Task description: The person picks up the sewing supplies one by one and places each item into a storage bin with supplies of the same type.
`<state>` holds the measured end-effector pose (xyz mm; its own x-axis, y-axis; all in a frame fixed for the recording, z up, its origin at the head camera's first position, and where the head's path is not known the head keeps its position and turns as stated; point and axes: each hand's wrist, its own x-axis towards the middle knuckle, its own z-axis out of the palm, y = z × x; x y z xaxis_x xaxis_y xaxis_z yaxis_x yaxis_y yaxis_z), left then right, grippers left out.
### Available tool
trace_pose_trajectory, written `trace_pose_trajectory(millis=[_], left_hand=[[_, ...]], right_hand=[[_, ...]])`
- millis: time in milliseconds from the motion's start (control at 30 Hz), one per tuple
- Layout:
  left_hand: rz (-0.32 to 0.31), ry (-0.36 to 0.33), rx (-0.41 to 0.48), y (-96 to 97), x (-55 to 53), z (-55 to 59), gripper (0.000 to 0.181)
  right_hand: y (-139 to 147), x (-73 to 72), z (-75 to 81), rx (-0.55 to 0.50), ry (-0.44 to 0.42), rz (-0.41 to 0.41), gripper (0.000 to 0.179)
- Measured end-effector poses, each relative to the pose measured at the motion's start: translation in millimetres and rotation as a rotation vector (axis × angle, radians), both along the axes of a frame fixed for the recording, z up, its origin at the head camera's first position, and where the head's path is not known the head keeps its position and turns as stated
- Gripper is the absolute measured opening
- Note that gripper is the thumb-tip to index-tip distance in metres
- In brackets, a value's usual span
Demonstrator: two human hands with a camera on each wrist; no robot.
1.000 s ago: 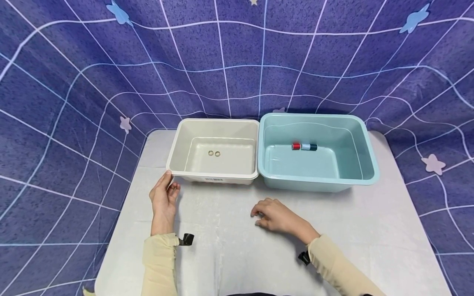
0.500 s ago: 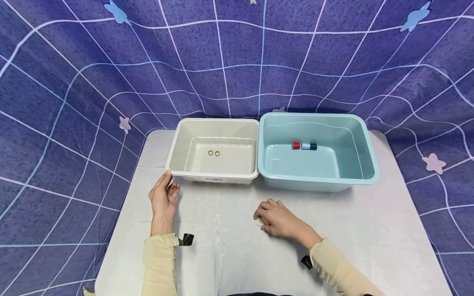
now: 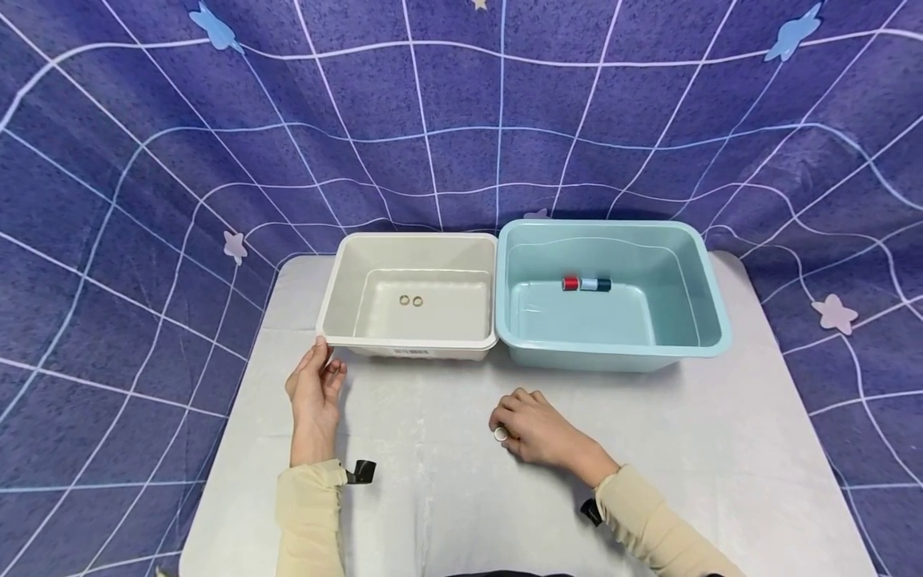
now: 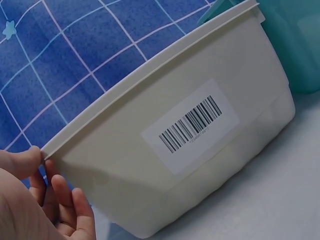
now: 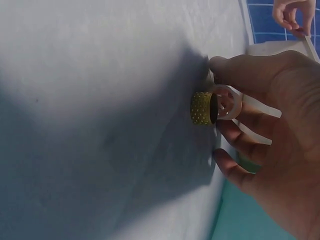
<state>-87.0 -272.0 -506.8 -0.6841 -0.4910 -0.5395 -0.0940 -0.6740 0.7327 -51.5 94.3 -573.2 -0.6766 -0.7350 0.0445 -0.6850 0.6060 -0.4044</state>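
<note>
My left hand holds the front left corner of the white bin, thumb on the rim and fingers curled underneath. A barcode label is on that bin's front wall. Two gold rings lie on its floor. My right hand is low over the table in front of the bins, curled round a gold ring thimble with a dimpled outside. A pale ring shape shows right beside the thimble, between the thumb and fingers. My palm hides part of it in the head view.
To the right of the white bin, nearly rim to rim, stands a light blue bin. Inside it lie a red thread spool and a pale and dark spool pair. A purple curtain hangs behind the white table.
My right fingers have closed in, and the ring thimble has come into sight between them. My left hand keeps its hold on the bin corner. The head view has shifted slightly.
</note>
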Motion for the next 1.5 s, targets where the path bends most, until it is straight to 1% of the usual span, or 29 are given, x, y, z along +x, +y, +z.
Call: trace_pose_trajectory(millis=[200, 267, 400, 600, 867, 1067, 1200, 1300, 1367, 1500], left_hand=[[-0.004, 0.019, 0.039, 2.6, 1.1, 1.3, 0.01], [-0.004, 0.027, 0.057, 3.1, 1.4, 2.4, 0.01], [0.007, 0.036, 0.09, 2.7, 3.1, 2.4, 0.009], [0.022, 0.049, 0.157, 0.7, 5.1, 0.6, 0.008], [0.023, 0.061, 0.191, 0.0, 5.5, 2.1, 0.007], [0.041, 0.074, 0.219, -0.8, 7.5, 2.2, 0.008], [0.032, 0.09, 0.193, -0.7, 8.9, 3.0, 0.007], [0.021, 0.089, 0.182, -1.1, 9.1, 3.8, 0.005], [0.019, 0.085, 0.199, -1.5, 9.1, 4.9, 0.006], [-0.006, 0.073, 0.244, -4.1, 8.6, 6.2, 0.004]], right_hand=[[-1, -1.6, 3.0, -0.011, -0.054, -0.008, 0.017], [-2, -2.6, 5.6, -0.018, -0.079, -0.009, 0.019], [-4, -5.2, 12.5, -0.048, -0.096, -0.003, 0.022], [-7, -10.9, 26.0, -0.097, -0.074, 0.031, 0.023], [-10, -16.5, 41.7, -0.101, -0.048, 0.066, 0.023], [-13, -20.5, 56.9, -0.095, -0.03, 0.087, 0.022], [-16, -22.0, 70.3, -0.106, -0.041, 0.099, 0.021], [-18, -23.4, 80.4, -0.116, -0.06, 0.11, 0.02], [-20, -24.9, 85.8, -0.122, -0.073, 0.119, 0.02], [-23, -28.7, 94.8, -0.129, -0.088, 0.142, 0.02]])
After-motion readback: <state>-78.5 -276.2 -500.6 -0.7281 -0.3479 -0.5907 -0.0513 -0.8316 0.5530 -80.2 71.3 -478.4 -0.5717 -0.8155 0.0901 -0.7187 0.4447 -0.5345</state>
